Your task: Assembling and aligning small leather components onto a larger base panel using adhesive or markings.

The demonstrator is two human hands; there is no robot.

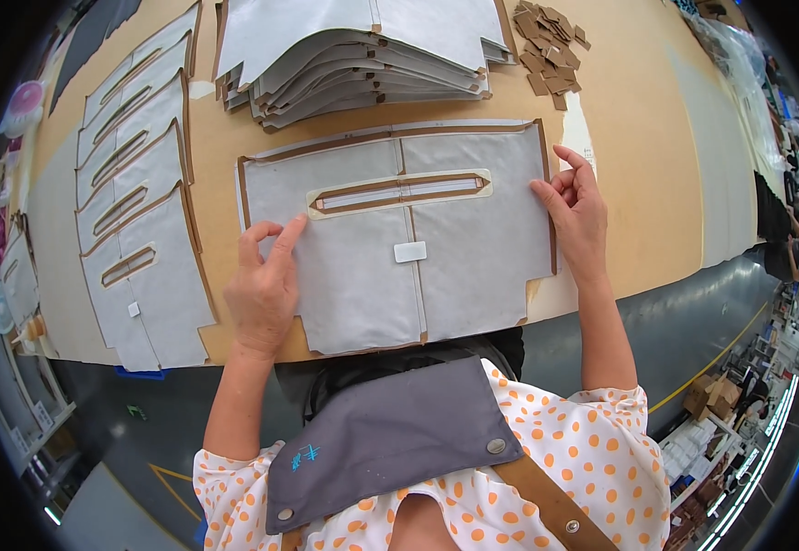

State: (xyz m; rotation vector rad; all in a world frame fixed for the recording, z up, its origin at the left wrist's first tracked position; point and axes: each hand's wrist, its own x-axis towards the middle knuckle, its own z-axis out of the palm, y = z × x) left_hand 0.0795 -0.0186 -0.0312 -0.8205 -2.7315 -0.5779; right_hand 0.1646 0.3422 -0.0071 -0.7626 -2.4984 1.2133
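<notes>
Across the tabletop [652, 211], a stack of grey panels [363, 69] sits at twelve o'clock; the single panel [367, 248] lies flat, six o'clock from it. The left hand [266, 285] at its eight and right hand [578, 209] at its three (fingers loosely open, gripping nothing) might skew it by pushing unevenly; snagging might lift its white tab [409, 252].

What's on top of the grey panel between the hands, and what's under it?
On the grey panel sits a small white rectangle, just below the brown-edged slot. Tan tabletop shows around it; whatever lies directly beneath is covered.
</notes>
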